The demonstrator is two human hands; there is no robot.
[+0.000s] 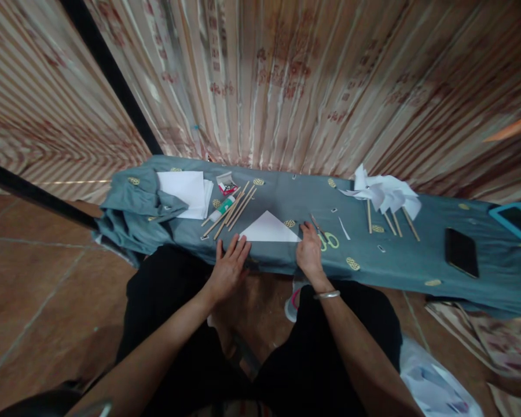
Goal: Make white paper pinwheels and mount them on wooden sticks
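Note:
A white sheet of paper [268,229], folded into a triangle, lies on the cloth in front of me with its long edge nearest me. My left hand [231,260] rests at its left corner, palm down with the fingers spread. At the right corner, my right hand [309,249] has its fingers curled in and pinches the paper's edge. Just beyond that hand lies a slim, pointed metal tool [318,226], perhaps scissors, beside yellow-green loops. A narrow paper strip [344,229] is further right.
Left of the triangle are wooden sticks [242,208], a glue tube [223,207], a small open box [226,184] and stacked white paper [182,194]. Several paper pinwheels [384,194] on sticks lie to the right, then a dark phone [461,252] and a blue-framed device [516,220].

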